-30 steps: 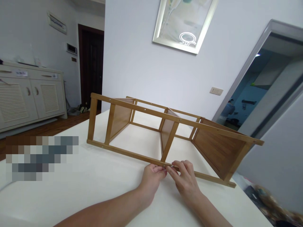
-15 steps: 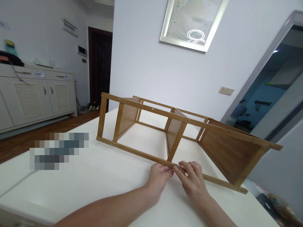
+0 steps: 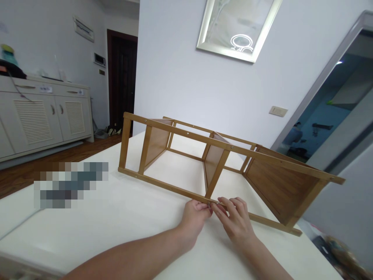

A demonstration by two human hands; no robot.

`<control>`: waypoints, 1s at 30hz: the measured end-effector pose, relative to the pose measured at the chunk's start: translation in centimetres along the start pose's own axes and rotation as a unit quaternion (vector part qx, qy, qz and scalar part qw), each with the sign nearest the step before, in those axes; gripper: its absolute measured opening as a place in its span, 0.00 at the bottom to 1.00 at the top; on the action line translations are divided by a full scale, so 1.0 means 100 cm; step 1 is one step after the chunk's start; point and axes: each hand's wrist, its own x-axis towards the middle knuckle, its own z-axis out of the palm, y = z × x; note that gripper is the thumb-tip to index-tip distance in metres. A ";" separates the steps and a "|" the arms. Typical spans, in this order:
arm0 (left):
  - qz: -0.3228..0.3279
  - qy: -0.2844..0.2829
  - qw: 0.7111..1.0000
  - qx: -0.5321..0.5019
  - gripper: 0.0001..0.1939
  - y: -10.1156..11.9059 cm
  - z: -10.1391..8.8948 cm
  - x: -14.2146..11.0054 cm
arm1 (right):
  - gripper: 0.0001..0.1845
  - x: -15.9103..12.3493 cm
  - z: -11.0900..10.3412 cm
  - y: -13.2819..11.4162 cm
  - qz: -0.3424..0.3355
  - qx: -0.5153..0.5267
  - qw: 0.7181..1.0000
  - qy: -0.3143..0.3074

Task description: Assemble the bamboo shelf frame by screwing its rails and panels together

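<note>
A bamboo shelf rack (image 3: 221,155) lies on its side on a white table (image 3: 116,217). Both my hands meet at its near bottom rail, where the middle upright joins. My left hand (image 3: 196,218) is curled, with its fingertips pinched at a small metal screw (image 3: 209,203) in the rail. My right hand (image 3: 236,222) is curled too, fingers resting on the rail just right of the screw and pinching something small that I cannot make out.
A white sideboard (image 3: 40,112) stands at the left wall, beside a dark door (image 3: 121,77). A framed picture (image 3: 237,29) hangs on the wall behind the rack. An open doorway (image 3: 320,120) lies at the right. Dark clutter (image 3: 340,252) sits past the table's right edge.
The view has shifted a little. Both hands stay at the same joint on the rail, with only slight finger motion.
</note>
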 end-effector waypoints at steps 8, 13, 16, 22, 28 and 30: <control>0.008 -0.013 1.000 0.007 0.15 -0.002 -0.001 0.001 | 0.14 0.002 0.001 0.001 0.022 0.019 1.000 -0.003; 0.005 0.003 1.000 0.003 0.16 -0.003 -0.001 0.002 | 0.17 -0.001 0.006 0.001 0.038 0.053 0.998 -0.012; 0.011 -0.001 1.000 0.004 0.17 -0.003 -0.001 0.002 | 0.19 -0.003 0.006 0.001 0.041 0.061 0.997 -0.013; 0.014 0.008 1.000 0.027 0.17 -0.006 -0.003 0.003 | 0.22 -0.003 0.004 0.004 0.046 0.057 0.997 0.006; 0.010 0.015 1.000 0.012 0.17 -0.007 -0.003 0.004 | 0.23 0.000 0.002 0.004 0.040 0.069 0.997 0.011; 0.012 0.010 1.000 0.008 0.17 -0.006 -0.003 0.004 | 0.24 0.000 0.002 0.004 0.044 0.066 0.997 0.016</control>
